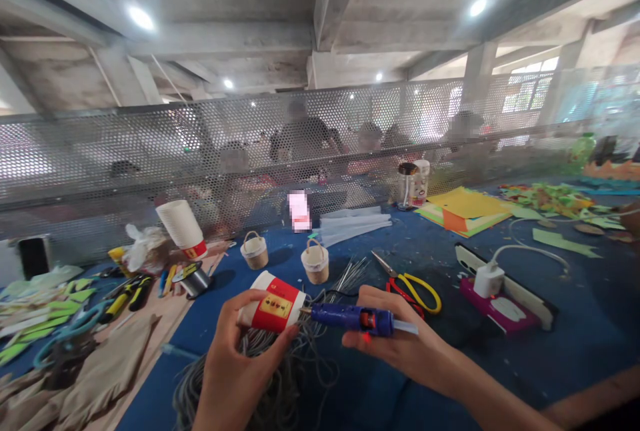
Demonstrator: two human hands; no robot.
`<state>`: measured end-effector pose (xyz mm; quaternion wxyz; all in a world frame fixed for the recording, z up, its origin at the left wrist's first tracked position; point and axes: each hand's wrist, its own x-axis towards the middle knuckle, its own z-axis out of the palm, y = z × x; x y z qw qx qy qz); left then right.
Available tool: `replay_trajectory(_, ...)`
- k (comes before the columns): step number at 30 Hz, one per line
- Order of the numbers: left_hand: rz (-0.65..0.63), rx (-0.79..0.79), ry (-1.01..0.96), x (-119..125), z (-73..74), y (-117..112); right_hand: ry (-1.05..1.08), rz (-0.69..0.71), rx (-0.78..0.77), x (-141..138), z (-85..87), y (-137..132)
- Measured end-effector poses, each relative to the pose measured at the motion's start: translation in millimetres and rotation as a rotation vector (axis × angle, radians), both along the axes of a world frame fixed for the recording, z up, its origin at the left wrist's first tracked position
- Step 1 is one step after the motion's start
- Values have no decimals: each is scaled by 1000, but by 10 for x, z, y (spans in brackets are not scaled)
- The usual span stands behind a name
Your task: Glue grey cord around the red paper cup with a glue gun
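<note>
My left hand (240, 351) is closed round a red and white paper cup (274, 303), which is tipped on its side with its base toward the right. In my right hand (390, 344) is a blue glue gun (350, 319), its nozzle at the edge of the cup's base; whether it touches I cannot tell. A clear glue stick (406, 327) juts from the gun's back end, and a red light glows on it. Beneath my hands lies a tangle of grey cord (270, 377). Just beyond the cup stand two small handled baskets, one left (255, 252) and one right (315, 264).
Red and yellow handled scissors (415, 289) and thin wires (347, 277) lie beyond my right hand. Further right is a purple power strip (500, 307) with a plugged-in charger. Stacked paper cups (181, 225), a wire spool (194, 280) and gloves (107, 371) are at left. A perforated metal screen (225, 171) stands behind.
</note>
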<state>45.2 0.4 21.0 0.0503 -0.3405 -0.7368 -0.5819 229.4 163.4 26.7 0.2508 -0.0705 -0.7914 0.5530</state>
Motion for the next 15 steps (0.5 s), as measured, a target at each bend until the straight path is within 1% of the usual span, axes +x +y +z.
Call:
replay_trajectory(5, -12, -2, 18, -19, -13, -11, -2, 6, -19, -5, 8, 15)
replay_trajectory(12, 3, 17, -60, 61, 44, -11, 15, 2, 12, 6, 23, 23)
replay_trajectory(15, 8, 17, -62, 50, 41, -13, 37, 2, -5, -3, 3, 32)
